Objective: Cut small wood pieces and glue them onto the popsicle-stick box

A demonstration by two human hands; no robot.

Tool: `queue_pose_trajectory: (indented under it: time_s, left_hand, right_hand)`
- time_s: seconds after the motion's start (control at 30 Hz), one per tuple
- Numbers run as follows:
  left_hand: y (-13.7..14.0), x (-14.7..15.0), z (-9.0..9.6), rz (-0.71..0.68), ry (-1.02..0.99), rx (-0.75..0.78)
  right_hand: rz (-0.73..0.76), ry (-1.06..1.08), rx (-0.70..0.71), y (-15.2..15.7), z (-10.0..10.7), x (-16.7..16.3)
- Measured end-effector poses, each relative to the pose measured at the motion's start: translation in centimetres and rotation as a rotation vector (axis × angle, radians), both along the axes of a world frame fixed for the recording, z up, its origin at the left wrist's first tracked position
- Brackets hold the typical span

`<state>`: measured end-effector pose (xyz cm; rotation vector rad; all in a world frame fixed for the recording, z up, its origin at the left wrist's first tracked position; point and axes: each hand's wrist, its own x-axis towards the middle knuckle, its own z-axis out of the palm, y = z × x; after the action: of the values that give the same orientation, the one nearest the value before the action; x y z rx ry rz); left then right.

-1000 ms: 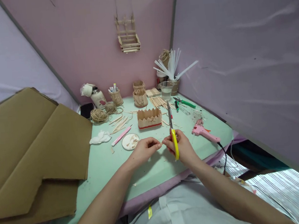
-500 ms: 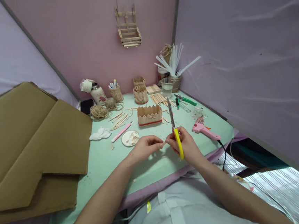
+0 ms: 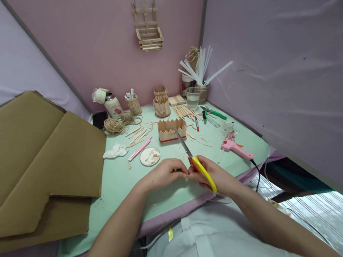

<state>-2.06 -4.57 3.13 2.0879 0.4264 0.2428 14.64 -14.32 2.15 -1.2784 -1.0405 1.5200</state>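
Note:
My right hand (image 3: 219, 174) is closed around scissors (image 3: 204, 170) with yellow handles, their blades pointing up and to the left. Close beside it, my left hand (image 3: 163, 174) pinches a small sliver of wood, mostly hidden, and the fingertips of both hands meet there. Beyond them stands a small wooden box (image 3: 172, 134) with a zigzag top edge and a red band at its base; the scissor tips overlap it in view. A round white dish (image 3: 142, 159) with wood bits lies past my left hand.
A pink glue gun (image 3: 237, 148) with a black cord lies at the right. Green-handled pliers (image 3: 217, 114), wooden sticks (image 3: 185, 113), a cup of water (image 3: 192, 101) and twine (image 3: 113, 126) sit further back. A pink craft knife (image 3: 140, 149) and large cardboard (image 3: 38, 156) are leftward.
The scissors have swung from nearly upright to leaning left. Both hands have dropped slightly and drawn together, and the wood sliver is now less visible.

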Motion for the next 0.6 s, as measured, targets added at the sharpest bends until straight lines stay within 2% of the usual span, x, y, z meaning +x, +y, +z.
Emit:
queue_pose_trajectory:
  time_s: [0.2,0.33,0.4,0.47,0.6]
  left_hand:
    - [0.1,0.0,-0.2,0.014,0.022,0.102]
    - [0.5,-0.2,-0.5,0.188,0.052,0.135]
    - [0.7,-0.2,-0.6,0.287,0.033,0.042]
    - [0.9,-0.2,-0.7,0.36,-0.007,-0.112]
    - [1.1,-0.2,-0.5,0.489,-0.108,-0.384]
  right_hand:
    - [-0.007,0.011,0.031,-0.5,0.6,-0.1]
    - [-0.036,-0.05,0.041,-0.5,1.5,0.7]
    - [-0.075,-0.105,0.085,-0.4,1.5,1.3]
    - [-0.109,-0.176,0.128,-0.2,1.2,1.9]
    - [-0.139,-0.29,0.126,0.3,0.4,2.4]
